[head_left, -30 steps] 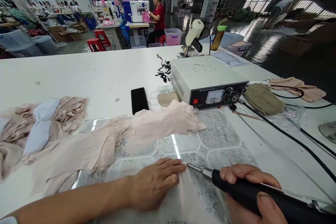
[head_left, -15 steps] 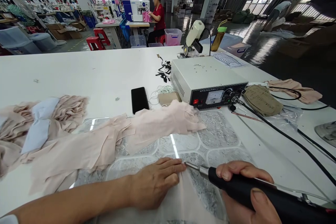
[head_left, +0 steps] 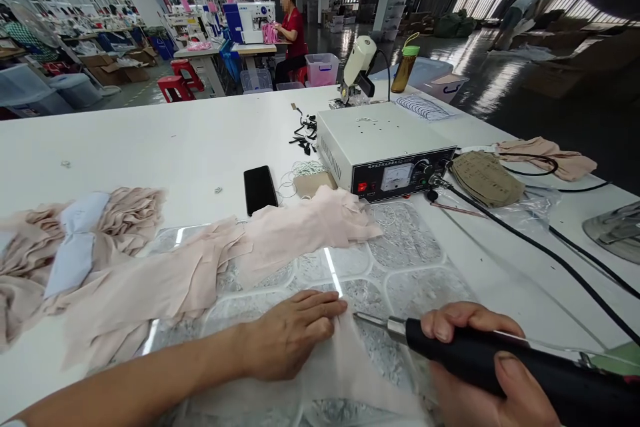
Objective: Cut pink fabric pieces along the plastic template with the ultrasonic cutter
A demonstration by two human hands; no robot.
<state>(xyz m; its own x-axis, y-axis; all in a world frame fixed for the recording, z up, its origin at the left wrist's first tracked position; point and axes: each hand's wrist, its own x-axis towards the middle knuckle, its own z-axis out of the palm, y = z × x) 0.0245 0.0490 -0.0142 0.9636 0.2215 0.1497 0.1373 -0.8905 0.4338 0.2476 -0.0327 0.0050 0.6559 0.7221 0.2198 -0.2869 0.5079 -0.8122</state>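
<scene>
My left hand (head_left: pixel 295 333) lies flat over a sheer pale-pink fabric piece (head_left: pixel 360 373), fingers stretched out and pressing it to the patterned clear mat (head_left: pixel 415 283). In my right hand (head_left: pixel 480 340) is a black-handled hand tool (head_left: pixel 460 345) with a thin metal tip. The fingers wrap round its handle, and the tip points left, a small gap from my left fingertips. It is close to the fabric's edge; whether it touches the mat, I cannot tell. Beyond my hands lie more pale-pink fabric pieces (head_left: pixel 310 230), stacked and overlapping.
A metal control box (head_left: pixel 390 140) with a meter stands at the back, its black cable (head_left: pixel 520 240) crossing the right side. Nearby are a phone (head_left: pixel 261 190), khaki pieces (head_left: pixel 487 179) and a bottle (head_left: pixel 405 69). A bundled fabric stack (head_left: pixel 135 213) lies left. A person (head_left: pixel 293 30) sits at a sewing machine.
The tool's tip has shifted slightly away from my left fingertips, opening a small gap. My left hand stays pressed on the fabric. The whole view has shifted a little.
</scene>
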